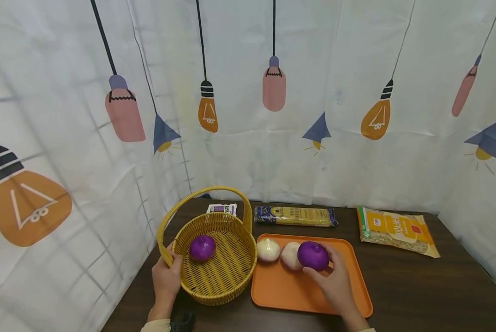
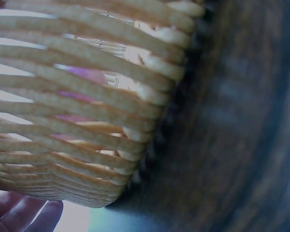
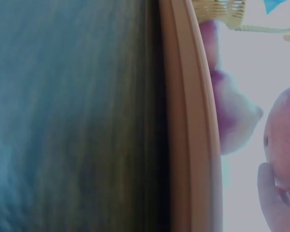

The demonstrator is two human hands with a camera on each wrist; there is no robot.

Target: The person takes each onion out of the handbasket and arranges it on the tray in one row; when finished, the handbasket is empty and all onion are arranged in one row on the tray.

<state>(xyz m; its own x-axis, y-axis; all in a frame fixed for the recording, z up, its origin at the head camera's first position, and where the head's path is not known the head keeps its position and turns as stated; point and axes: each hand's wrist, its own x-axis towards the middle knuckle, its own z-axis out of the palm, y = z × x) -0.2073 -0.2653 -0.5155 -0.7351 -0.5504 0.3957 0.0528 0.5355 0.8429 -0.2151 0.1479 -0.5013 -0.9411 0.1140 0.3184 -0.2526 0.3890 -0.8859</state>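
Observation:
At the left of the head view, my left hand (image 1: 167,276) grips the yellow wicker basket (image 1: 214,288) by its side, where the handle meets the rim. Inside the basket lies one purple onion (image 1: 202,248); it shows through the weave (image 2: 82,140) in the left wrist view, where my fingertips (image 2: 43,217) are at the lower left. My right hand (image 1: 336,280) holds another purple onion (image 1: 313,256) between thumb and fingers, over the orange tray (image 1: 291,295). Two whitish bulbs, a left one (image 1: 268,250) and a right one (image 1: 291,256), sit in the tray beside it.
Behind the tray lies a pack of noodles (image 1: 295,216). A yellow bag of grain (image 1: 397,230) rests at the back right, and a small white packet (image 1: 222,209) behind the basket. A printed curtain (image 1: 248,157) hangs along the dark table's back edge.

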